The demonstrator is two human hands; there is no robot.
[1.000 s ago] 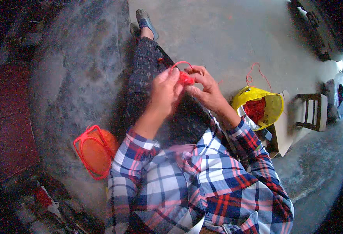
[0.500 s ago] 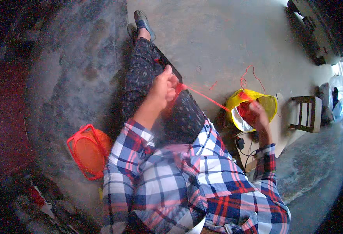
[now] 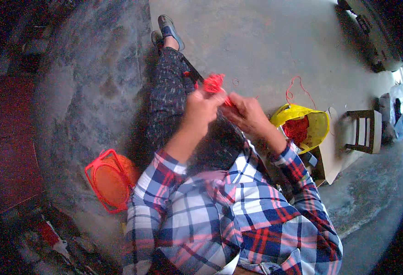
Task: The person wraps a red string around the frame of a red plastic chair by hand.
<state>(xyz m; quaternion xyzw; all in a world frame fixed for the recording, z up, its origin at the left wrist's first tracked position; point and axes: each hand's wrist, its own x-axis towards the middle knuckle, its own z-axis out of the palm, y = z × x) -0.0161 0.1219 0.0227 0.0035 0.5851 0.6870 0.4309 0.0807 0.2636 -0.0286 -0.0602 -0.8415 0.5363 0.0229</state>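
Note:
Above my lap, my left hand [image 3: 199, 109] is closed on a small bunch of red cord [image 3: 214, 82], which sticks up past the fingertips. My right hand [image 3: 251, 115] is beside it, fingers bent and pinching red cord close to the left fingertips. How the cord runs between the fingers is hidden. To the right, a yellow bag-like container [image 3: 320, 129] stands open with a heap of red cord [image 3: 296, 130] inside. One loose red strand [image 3: 288, 95] loops out over its far rim onto the floor.
An orange-red basket-like container [image 3: 112, 181] sits left of my left arm. Cardboard [image 3: 335, 166] lies beneath and beside the yellow container. Farther right is a small stool [image 3: 371, 131] on its side. My outstretched leg [image 3: 167, 78] rests on the concrete floor.
My right hand has left the yellow container and come over to my left hand. The cord strand stretched between them has been drawn in, and the red bunch now shows above my left fingers.

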